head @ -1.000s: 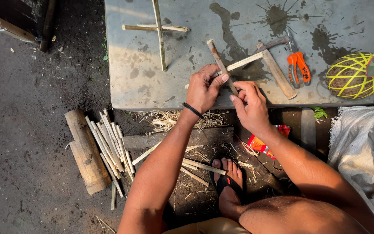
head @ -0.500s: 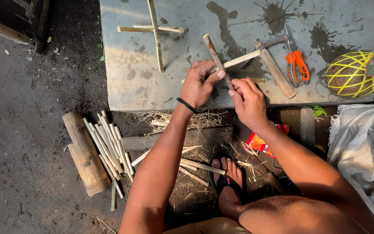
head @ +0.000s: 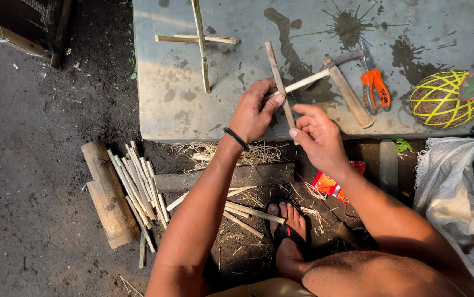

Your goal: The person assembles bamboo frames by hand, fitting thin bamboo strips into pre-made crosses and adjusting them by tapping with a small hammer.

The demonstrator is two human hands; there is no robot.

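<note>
We pinch a thin bamboo stick [head: 279,82] between our left hand [head: 253,113] and right hand [head: 317,137] above the stained concrete slab [head: 193,110], and, held only by fingertips, it could slip or splinter into us if we press unevenly.

I look down on a grey, stained concrete slab [head: 193,104] at the far side, sunlit and blotched with dark splashes. Left of it lies dark packed-earth ground [head: 28,181]. Nearer, dry straw-like shavings [head: 248,155] litter the dirt. A white woven sack [head: 446,187] sits at right.
</note>
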